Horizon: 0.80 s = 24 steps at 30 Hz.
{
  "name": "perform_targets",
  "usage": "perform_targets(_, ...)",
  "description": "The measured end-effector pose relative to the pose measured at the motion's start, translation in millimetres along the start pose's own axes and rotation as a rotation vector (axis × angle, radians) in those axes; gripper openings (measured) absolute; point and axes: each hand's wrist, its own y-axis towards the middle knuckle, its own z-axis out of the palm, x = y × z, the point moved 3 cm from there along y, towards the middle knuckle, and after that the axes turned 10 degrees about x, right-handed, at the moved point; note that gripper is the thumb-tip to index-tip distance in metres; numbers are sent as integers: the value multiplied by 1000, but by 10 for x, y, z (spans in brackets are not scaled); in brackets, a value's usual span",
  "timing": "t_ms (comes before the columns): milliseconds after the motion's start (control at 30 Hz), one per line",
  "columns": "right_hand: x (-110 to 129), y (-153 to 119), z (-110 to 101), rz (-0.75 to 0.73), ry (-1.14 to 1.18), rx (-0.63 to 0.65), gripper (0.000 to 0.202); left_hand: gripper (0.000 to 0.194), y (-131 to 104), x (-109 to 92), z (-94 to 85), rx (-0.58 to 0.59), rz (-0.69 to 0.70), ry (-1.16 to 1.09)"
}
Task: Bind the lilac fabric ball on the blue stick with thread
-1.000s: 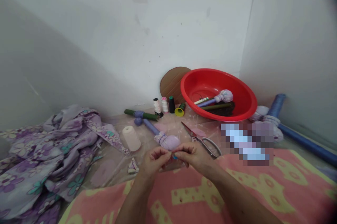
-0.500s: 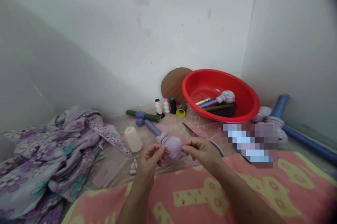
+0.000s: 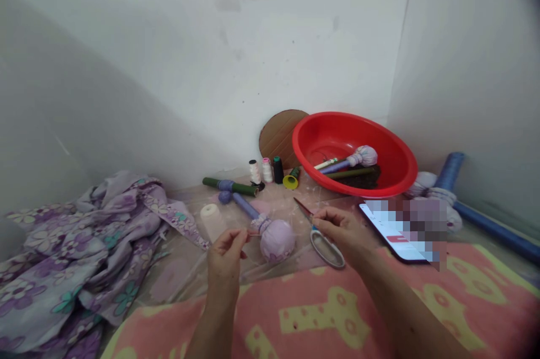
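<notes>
My left hand (image 3: 228, 252) is closed in a pinch, left of a stuffed lilac ball-headed stick (image 3: 277, 241). A thin, short piece sticks out from its fingertips towards the ball's gathered neck; its kind is too small to tell. My right hand (image 3: 340, 228) is also pinched, over a pair of scissors (image 3: 328, 252). Whatever its fingers hold is too small to make out. The scissors' dark blades point away to the upper left, and my right hand hides part of them. A white thread cone (image 3: 213, 221) stands behind my left hand.
A red basin (image 3: 354, 184) with wrapped sticks leans at the back. Several thread spools (image 3: 266, 170) and a green stick (image 3: 244, 188) lie by the wall. Flowered fabric (image 3: 84, 257) heaps at left; a phone (image 3: 390, 235) and blue wrapped sticks (image 3: 498, 229) are right. A pink-yellow cloth (image 3: 312, 314) covers the front.
My hands have moved apart, the left a little left and the right to the right and up, over the scissors. The lilac ball and a scissor handle now show more fully.
</notes>
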Motion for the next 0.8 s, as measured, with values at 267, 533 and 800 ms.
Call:
perform_targets(267,-101,92,-269,14,-99,-135,18,20,72,6,-168,-134,93,92)
perform_targets(533,-316,209,-570,51,-492,-301,22,17,115,-30,-263,-196,176,79)
perform_targets(800,-250,141,-728,325,-933,-488,28,14,135,-72,-326,-227,245,43)
